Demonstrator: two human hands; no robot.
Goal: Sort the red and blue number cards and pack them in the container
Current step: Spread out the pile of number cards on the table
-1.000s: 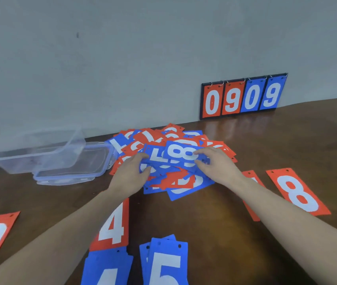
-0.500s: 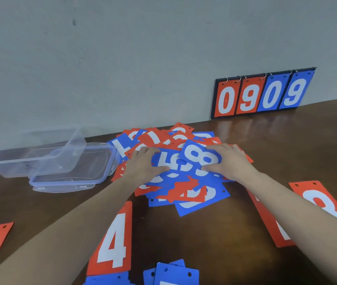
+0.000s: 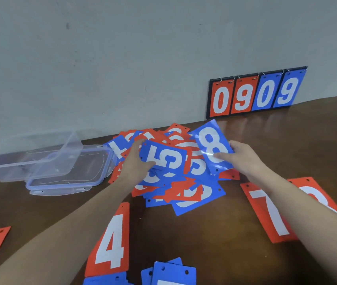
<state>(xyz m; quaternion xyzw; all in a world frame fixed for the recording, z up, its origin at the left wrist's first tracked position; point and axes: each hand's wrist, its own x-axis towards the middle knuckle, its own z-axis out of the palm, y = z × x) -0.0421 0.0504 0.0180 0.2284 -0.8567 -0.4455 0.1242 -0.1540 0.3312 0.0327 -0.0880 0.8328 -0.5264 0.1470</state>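
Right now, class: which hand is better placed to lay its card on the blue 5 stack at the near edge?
Left. The left hand holds a blue 5 card; the right hand holds a blue 8 card.

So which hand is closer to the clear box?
Left. The left hand holds a blue 5 card just right of the box's lid; the right hand holds a blue 8 card, farther right of the box.

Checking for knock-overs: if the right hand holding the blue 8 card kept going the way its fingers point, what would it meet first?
The right hand points left across the pile, so probably the blue 5 card in the left hand; depth is unclear.
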